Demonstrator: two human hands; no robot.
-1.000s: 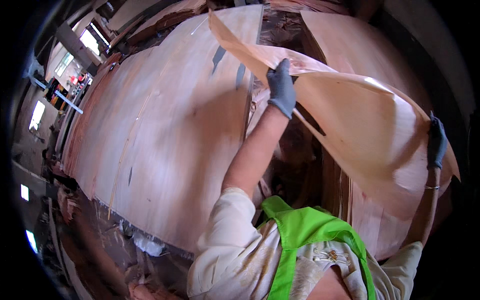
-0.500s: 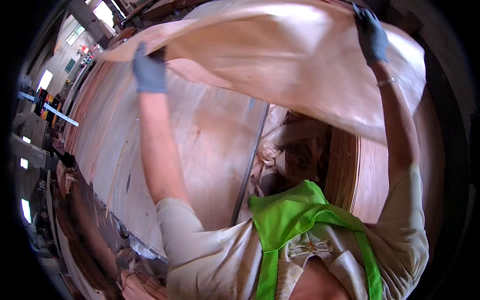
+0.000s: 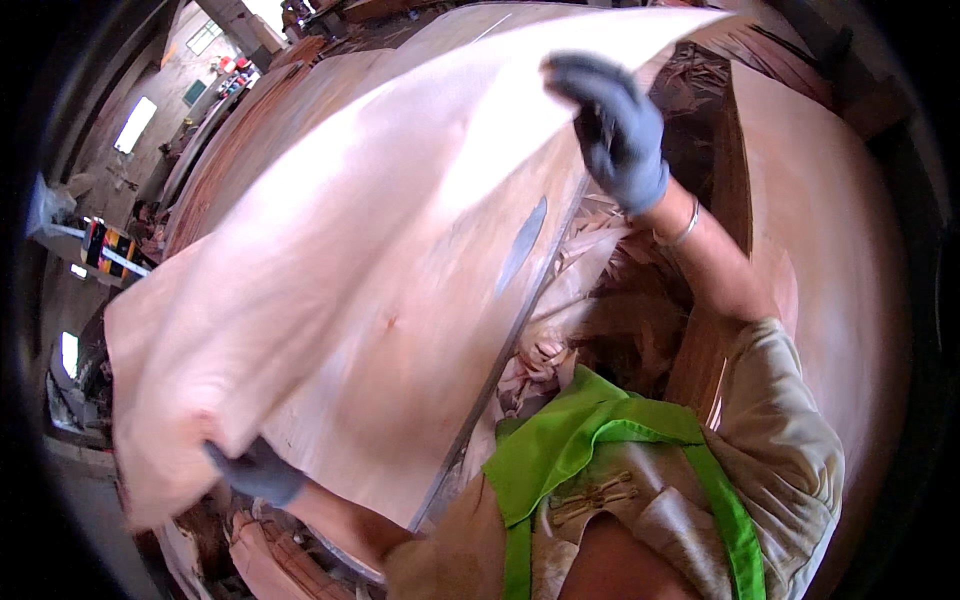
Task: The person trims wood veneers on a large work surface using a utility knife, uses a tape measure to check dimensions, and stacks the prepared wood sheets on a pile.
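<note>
A large, thin sheet of pale wood veneer (image 3: 330, 220) billows over a broad stack of wood sheets (image 3: 430, 340), its lit surface partly washed out. My left hand (image 3: 258, 472), in a grey-blue glove, is closed on the near left part of the veneer. On the far right side my gloved right hand (image 3: 618, 130) is raised by the sheet's edge, fingers apart and bent, with nothing visible gripped in it. A dark grey oval patch (image 3: 522, 245) marks the top of the stack near its right edge.
Crumpled veneer scraps (image 3: 545, 350) fill the gap right of the stack. Beyond that gap stands another wood stack (image 3: 810, 210). More torn scraps (image 3: 270, 560) lie at the lower left. A striped black, yellow and red object (image 3: 108, 247) is at the far left.
The veneer sheet has swung leftward and toward me over the stack. My left hand has come down and nearer with its edge; my right hand has moved left and let go.
</note>
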